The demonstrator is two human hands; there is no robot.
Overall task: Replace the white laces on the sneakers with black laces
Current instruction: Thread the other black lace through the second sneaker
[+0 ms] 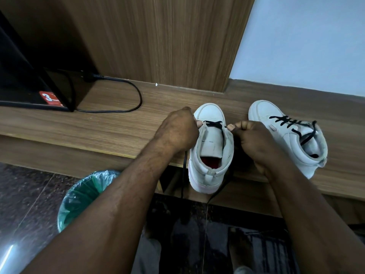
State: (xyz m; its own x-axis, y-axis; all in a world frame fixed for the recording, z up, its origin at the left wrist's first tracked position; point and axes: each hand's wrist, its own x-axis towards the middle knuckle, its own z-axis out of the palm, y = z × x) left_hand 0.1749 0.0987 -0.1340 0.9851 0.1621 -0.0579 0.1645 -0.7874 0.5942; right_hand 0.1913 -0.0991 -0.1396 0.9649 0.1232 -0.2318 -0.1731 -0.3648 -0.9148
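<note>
nearest on the floor at the left, a bin [85, 194] lined with green plastic stands below the wooden ledge [108, 127]. at the ledge's near edge both hands work on one white sneaker [211, 155]: the left hand [177, 131] is clenched round a black lace [214, 123] at the shoe's left side, the right hand [254, 141] pinches the same lace at its right side, and both loose ends hang down past the edge. just right, a second sneaker [286, 139] already carries black lacing [286, 121]. farther left, a black cable [136, 91] loops beside a dark appliance [23, 76].
</note>
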